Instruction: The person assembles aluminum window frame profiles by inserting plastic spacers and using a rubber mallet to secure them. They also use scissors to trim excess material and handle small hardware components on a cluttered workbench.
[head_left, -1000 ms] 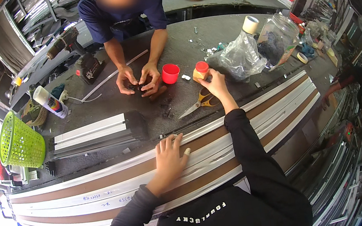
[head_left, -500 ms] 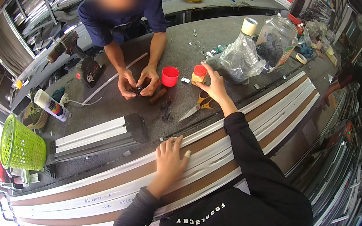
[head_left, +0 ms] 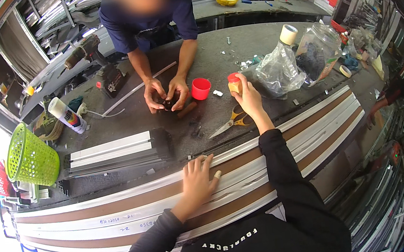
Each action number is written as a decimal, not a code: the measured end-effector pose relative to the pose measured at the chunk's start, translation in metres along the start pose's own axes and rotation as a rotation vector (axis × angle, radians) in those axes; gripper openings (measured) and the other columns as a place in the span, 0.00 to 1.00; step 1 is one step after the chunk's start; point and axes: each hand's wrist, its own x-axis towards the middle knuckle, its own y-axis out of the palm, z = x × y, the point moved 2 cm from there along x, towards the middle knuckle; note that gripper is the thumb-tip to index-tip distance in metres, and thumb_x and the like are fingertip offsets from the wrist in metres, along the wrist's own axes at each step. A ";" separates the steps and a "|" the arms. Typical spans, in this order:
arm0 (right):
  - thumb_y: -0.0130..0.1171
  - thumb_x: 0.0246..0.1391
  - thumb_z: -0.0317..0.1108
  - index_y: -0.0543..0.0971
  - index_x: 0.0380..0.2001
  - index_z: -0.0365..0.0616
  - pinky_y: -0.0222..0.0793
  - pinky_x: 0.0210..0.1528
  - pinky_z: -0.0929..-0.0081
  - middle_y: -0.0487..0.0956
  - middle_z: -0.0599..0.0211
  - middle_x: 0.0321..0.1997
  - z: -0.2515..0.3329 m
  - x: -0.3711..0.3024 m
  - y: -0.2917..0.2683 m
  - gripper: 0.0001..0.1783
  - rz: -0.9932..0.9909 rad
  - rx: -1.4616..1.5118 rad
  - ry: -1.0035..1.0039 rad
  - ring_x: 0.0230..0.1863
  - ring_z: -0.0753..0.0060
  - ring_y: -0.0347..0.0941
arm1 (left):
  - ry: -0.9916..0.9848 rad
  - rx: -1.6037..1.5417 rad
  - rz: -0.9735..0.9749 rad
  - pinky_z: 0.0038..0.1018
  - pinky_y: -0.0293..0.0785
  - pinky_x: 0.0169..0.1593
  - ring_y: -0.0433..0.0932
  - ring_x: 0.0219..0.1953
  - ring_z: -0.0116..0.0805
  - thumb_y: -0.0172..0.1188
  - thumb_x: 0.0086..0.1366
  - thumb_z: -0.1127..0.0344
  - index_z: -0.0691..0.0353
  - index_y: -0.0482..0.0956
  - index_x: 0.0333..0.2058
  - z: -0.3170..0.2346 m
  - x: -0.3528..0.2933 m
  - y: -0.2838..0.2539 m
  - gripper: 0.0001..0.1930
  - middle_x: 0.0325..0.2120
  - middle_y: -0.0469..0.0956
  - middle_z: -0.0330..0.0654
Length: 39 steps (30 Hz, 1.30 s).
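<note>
My right hand (head_left: 250,100) reaches across the bench with its fingers closed around the side of a small yellow bottle with a red cap (head_left: 234,84). Below that hand lie scissors with yellow-and-black handles (head_left: 234,119), blades toward the left. My left hand (head_left: 198,180) rests palm down, fingers out, on long white and brown profiles (head_left: 239,178) laid side by side along the near bench edge. It holds nothing. To the left of the bottle stands a red cup (head_left: 201,89). Across the bench, a co-worker's hands (head_left: 167,96) hold a small dark part.
A clear plastic bag (head_left: 279,72), a large clear jar (head_left: 316,55) and a tape roll (head_left: 288,34) stand at right. Leftward are a cordless drill (head_left: 102,67), spray can (head_left: 67,115), green basket (head_left: 30,156) and short white-and-black profiles (head_left: 113,152).
The whole view has shifted slightly, moving things rightward in it. My right hand's fingers have come down around the bottle's side. My left hand stays on the profiles.
</note>
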 end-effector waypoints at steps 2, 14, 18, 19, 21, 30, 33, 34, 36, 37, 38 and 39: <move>0.70 0.51 0.33 0.61 0.65 0.59 0.74 0.40 0.50 0.77 0.52 0.40 -0.003 -0.001 0.002 0.40 -0.018 0.005 0.001 0.43 0.42 0.77 | -0.003 0.011 0.005 0.45 0.58 0.63 0.65 0.59 0.50 0.57 0.66 0.49 0.57 0.66 0.64 0.000 0.000 0.000 0.32 0.57 0.68 0.49; 0.66 0.58 0.36 0.65 0.62 0.38 0.68 0.60 0.54 0.74 0.47 0.59 0.019 0.003 -0.025 0.33 -0.587 0.174 -0.152 0.58 0.40 0.72 | -0.014 0.058 0.013 0.46 0.60 0.63 0.66 0.59 0.50 0.53 0.68 0.45 0.55 0.64 0.66 0.006 -0.004 0.010 0.33 0.57 0.68 0.50; 0.67 0.53 0.29 0.59 0.66 0.55 0.66 0.58 0.47 0.72 0.42 0.57 0.012 0.003 -0.008 0.40 0.198 -0.001 0.119 0.58 0.36 0.71 | 0.015 0.086 -0.021 0.43 0.61 0.62 0.66 0.59 0.46 0.52 0.68 0.45 0.56 0.63 0.67 0.009 -0.005 0.015 0.34 0.56 0.69 0.48; 0.67 0.51 0.26 0.57 0.67 0.63 0.66 0.57 0.45 0.73 0.45 0.57 0.011 0.003 -0.007 0.44 0.118 0.078 0.147 0.58 0.35 0.70 | 0.020 0.087 -0.023 0.42 0.61 0.62 0.66 0.59 0.46 0.52 0.68 0.45 0.56 0.63 0.67 0.009 -0.006 0.016 0.34 0.56 0.69 0.48; 0.67 0.51 0.24 0.58 0.66 0.62 0.66 0.58 0.46 0.73 0.46 0.57 0.010 0.001 -0.005 0.44 0.090 0.008 0.054 0.58 0.35 0.70 | 0.024 0.082 -0.014 0.42 0.60 0.62 0.66 0.59 0.46 0.52 0.69 0.45 0.57 0.62 0.67 0.010 -0.006 0.018 0.33 0.57 0.68 0.48; 0.67 0.59 0.29 0.61 0.63 0.33 0.68 0.52 0.61 0.70 0.50 0.60 0.010 0.003 -0.023 0.34 -0.717 0.189 -0.146 0.50 0.56 0.72 | 0.029 0.033 -0.059 0.41 0.61 0.62 0.66 0.59 0.46 0.53 0.68 0.45 0.60 0.64 0.65 0.010 -0.006 0.021 0.34 0.56 0.68 0.50; 0.68 0.54 0.26 0.61 0.66 0.44 0.69 0.53 0.55 0.71 0.47 0.56 0.009 0.003 -0.014 0.39 -0.330 -0.025 -0.161 0.52 0.48 0.71 | 0.014 0.013 -0.038 0.42 0.60 0.63 0.66 0.60 0.47 0.51 0.70 0.46 0.58 0.63 0.66 0.010 -0.006 0.022 0.32 0.57 0.69 0.50; 0.69 0.52 0.25 0.60 0.67 0.51 0.69 0.53 0.52 0.71 0.46 0.54 0.005 0.003 -0.007 0.42 -0.016 -0.242 -0.076 0.53 0.45 0.71 | 0.010 0.012 -0.035 0.41 0.60 0.63 0.66 0.60 0.47 0.51 0.70 0.46 0.58 0.63 0.66 0.010 -0.006 0.022 0.32 0.57 0.69 0.50; 0.68 0.51 0.25 0.60 0.68 0.63 0.70 0.55 0.49 0.70 0.48 0.54 -0.001 -0.003 0.004 0.44 0.208 -0.360 0.075 0.56 0.42 0.69 | 0.009 0.008 -0.038 0.41 0.60 0.63 0.66 0.60 0.47 0.51 0.70 0.46 0.58 0.63 0.66 0.010 -0.006 0.022 0.32 0.57 0.69 0.50; 0.68 0.51 0.26 0.60 0.68 0.63 0.70 0.55 0.50 0.70 0.49 0.54 -0.004 -0.004 0.007 0.44 0.208 -0.351 0.115 0.56 0.43 0.69 | 0.011 0.012 -0.047 0.41 0.60 0.63 0.66 0.59 0.47 0.50 0.70 0.46 0.59 0.64 0.66 0.009 -0.006 0.022 0.32 0.57 0.69 0.50; 0.68 0.52 0.26 0.60 0.68 0.64 0.70 0.55 0.50 0.70 0.50 0.54 -0.006 -0.005 0.009 0.44 0.204 -0.329 0.141 0.56 0.44 0.69 | 0.018 0.021 -0.058 0.40 0.60 0.63 0.66 0.59 0.47 0.50 0.70 0.46 0.59 0.64 0.66 0.009 -0.006 0.022 0.32 0.56 0.69 0.50; 0.68 0.52 0.27 0.60 0.68 0.63 0.70 0.55 0.50 0.70 0.51 0.54 -0.009 -0.007 0.010 0.43 0.189 -0.305 0.168 0.56 0.43 0.69 | 0.023 0.033 -0.059 0.40 0.60 0.62 0.66 0.58 0.47 0.50 0.70 0.46 0.60 0.64 0.65 0.009 -0.006 0.022 0.32 0.56 0.69 0.50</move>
